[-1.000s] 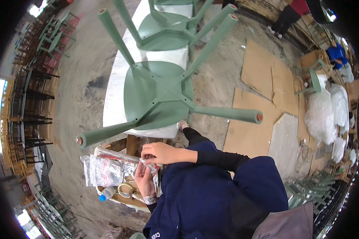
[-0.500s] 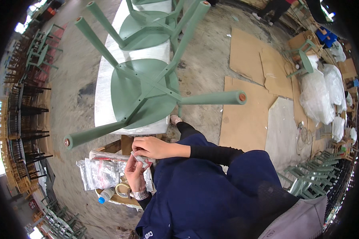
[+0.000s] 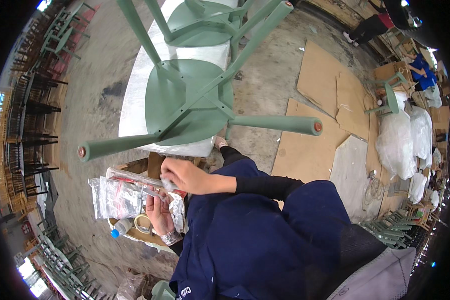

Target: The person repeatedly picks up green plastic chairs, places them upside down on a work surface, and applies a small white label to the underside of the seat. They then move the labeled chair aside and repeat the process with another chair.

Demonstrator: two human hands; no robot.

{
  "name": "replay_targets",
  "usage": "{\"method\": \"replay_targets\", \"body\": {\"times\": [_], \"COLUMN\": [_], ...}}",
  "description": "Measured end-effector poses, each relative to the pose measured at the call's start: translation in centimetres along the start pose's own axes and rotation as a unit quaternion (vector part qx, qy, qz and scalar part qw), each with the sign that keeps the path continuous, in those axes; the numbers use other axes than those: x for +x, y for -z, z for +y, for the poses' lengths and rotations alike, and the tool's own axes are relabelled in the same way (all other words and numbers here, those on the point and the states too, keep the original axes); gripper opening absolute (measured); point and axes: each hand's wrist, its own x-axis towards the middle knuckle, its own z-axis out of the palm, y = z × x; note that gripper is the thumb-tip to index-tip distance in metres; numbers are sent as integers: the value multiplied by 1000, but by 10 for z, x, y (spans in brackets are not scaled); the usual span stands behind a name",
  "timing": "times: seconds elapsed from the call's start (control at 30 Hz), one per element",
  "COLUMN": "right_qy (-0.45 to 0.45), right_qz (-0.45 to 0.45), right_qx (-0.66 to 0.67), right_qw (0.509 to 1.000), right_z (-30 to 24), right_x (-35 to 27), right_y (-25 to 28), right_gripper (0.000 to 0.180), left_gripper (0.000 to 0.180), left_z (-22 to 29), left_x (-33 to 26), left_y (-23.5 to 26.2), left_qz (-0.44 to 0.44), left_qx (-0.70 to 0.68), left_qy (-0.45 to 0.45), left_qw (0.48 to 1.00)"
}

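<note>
Two hands are met over crinkled clear plastic bags (image 3: 117, 195), below an upturned green chair (image 3: 190, 100).
The left hand (image 3: 159, 214) is curled under a small bag; a small clear packet is pinched by the right hand (image 3: 179, 174). Tape rolls (image 3: 142, 223) lie just beside the left hand, where the cluttered desk (image 3: 152, 162) is crowded to its edge.

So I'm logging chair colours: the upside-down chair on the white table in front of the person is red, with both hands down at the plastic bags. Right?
Not quite. The chair is pale green, not red; the head view shows it. The rest holds: it lies upside down on the white table, and the left hand and right hand are at the plastic bags.
</note>
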Motion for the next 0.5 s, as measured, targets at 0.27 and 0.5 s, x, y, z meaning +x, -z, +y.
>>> {"method": "replay_targets", "body": {"times": [0.27, 0.5], "right_qy": [-21, -3], "right_qz": [-137, -236], "right_qx": [-74, -182], "right_qw": [988, 954], "right_z": [17, 32], "right_x": [3, -7], "right_y": [13, -1], "right_gripper": [19, 21], "left_gripper": [21, 27], "left_z": [9, -2], "left_x": [7, 5], "left_y": [-17, -30], "left_qz": [-66, 18], "left_qx": [101, 187], "left_qy": [36, 12], "left_qw": [992, 982]}}
